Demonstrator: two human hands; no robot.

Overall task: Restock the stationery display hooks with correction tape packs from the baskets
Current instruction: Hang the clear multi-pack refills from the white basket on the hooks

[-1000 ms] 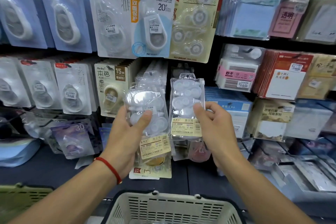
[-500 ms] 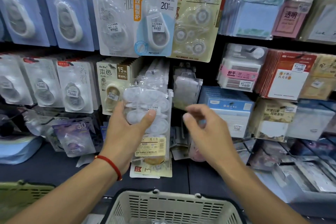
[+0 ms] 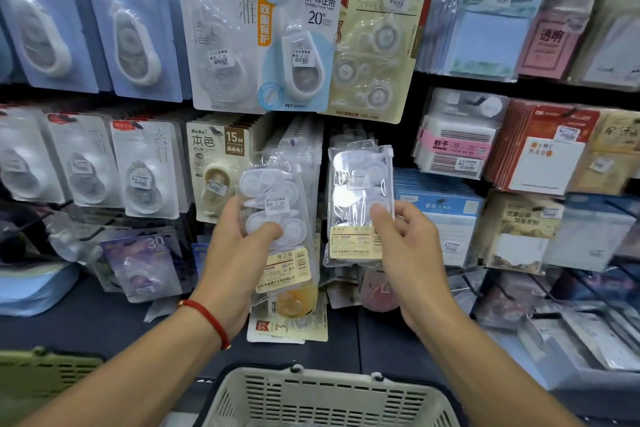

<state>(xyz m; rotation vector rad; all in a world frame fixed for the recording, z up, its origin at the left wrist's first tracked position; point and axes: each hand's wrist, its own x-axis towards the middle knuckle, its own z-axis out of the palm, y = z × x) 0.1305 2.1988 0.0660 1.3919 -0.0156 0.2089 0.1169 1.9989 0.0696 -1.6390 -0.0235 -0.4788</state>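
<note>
My left hand (image 3: 239,253) grips a stack of clear correction tape packs (image 3: 277,218) with white dispensers and yellow labels, thumb across the front. My right hand (image 3: 408,253) pinches one more clear pack (image 3: 358,198) by its lower right side and holds it upright in front of the dark gap in the middle row. The hook behind that pack is hidden. A row of the same clear packs (image 3: 298,146) hangs just behind my left hand's stack. A cream basket (image 3: 325,395) sits at the bottom centre below both arms.
Carded correction tapes (image 3: 298,38) hang on hooks across the upper row and left side. Sticky-note packs (image 3: 457,146) and notepads fill the right shelves. A green basket (image 3: 45,374) sits at the lower left. Loose packs (image 3: 294,315) lie on the dark shelf below my hands.
My right hand, empty half a second ago after leaving a pack at the hook, now holds a clear pack upright in front of the gap. My left hand's stack stays about where it was.
</note>
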